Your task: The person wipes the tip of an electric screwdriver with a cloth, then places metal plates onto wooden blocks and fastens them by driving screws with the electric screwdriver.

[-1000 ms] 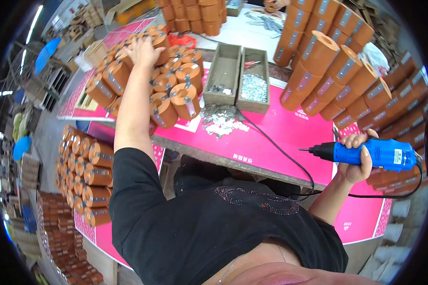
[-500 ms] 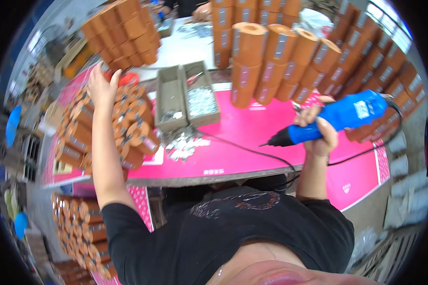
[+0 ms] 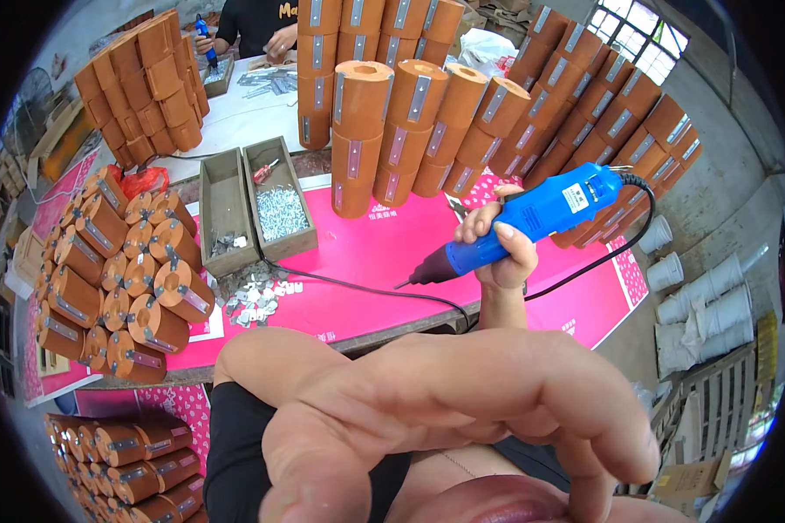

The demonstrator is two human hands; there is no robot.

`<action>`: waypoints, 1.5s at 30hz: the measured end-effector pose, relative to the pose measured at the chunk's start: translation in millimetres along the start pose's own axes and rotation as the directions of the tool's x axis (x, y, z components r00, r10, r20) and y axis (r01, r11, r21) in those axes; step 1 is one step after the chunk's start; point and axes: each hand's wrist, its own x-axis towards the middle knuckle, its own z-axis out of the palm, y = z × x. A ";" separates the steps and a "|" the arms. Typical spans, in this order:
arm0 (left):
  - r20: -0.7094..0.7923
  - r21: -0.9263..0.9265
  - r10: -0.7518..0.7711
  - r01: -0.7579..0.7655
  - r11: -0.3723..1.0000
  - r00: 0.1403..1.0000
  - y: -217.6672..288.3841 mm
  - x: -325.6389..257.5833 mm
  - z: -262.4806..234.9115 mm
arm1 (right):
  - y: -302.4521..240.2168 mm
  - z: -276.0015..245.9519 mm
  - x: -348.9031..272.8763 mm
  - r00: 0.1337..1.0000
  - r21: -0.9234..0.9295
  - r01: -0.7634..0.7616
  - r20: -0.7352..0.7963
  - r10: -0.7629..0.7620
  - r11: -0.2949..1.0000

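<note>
My right hand is wrapped round a blue electric screwdriver, its black nose and thin bit pointing left above the pink table top. Raised close in front of the camera, my left hand looks very large; its fingers are bent and apart from the thumb, and nothing shows in them. Left of the screwdriver stands a two-part grey box: one trough holds many screws and a red-handled screwdriver, the other a few metal pieces. Loose metal clips lie in front of it.
Stacked orange-brown cylinders with metal strips rise along the back and right; more cylinders lie piled at the left. A black cord crosses the table. Across it, a co-worker's hand shows. White buckets stand at the right.
My left hand has come from above the left pile of cylinders back close to the camera. The right hand still grips the electric screwdriver. The view has shifted.
</note>
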 end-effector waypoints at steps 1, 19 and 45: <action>0.008 -0.019 -0.007 0.007 1.000 1.000 0.0 2.1 -3.7 | -3.8 -3.3 0.5 1.000 -0.006 0.026 -0.011 -0.026 1.000; -0.034 -0.145 -0.031 0.025 0.989 0.999 -22.3 8.7 -11.7 | -1.9 -9.0 -2.5 0.999 0.147 0.054 0.001 -0.055 0.988; 0.085 -0.240 0.050 -0.028 0.970 0.995 -19.9 20.4 -44.0 | -4.7 -42.1 -3.1 0.995 0.181 0.071 0.061 -0.083 0.981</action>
